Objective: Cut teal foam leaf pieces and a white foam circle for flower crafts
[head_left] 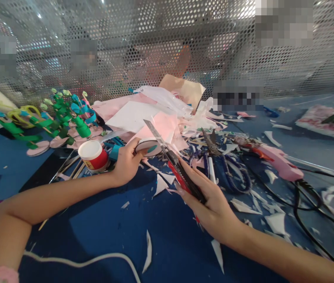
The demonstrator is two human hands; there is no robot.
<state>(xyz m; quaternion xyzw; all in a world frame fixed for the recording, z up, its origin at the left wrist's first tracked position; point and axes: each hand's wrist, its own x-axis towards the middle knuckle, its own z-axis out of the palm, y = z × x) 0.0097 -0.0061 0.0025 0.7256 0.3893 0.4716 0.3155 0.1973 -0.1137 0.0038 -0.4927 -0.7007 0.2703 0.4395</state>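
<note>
My left hand (126,164) is closed on a small round disc with a pale face and a dark line around its rim (146,145), held above the table. In my right hand (212,202) is a red and black utility knife (184,177), its blade extended up and left, close to the disc's right side. Whether the blade touches the disc I cannot tell. Just left of my left hand stands a red and white cup (94,157). Blue-handled scissors (234,171) lie beyond my right hand.
A pink glue gun (280,161) with black cables lies at the right. Green paper plants on pink round bases (80,127) stand at the left. Paper sheets (134,116) are heaped at the back before a perforated metal screen (155,43). White scraps (275,222) litter the blue table.
</note>
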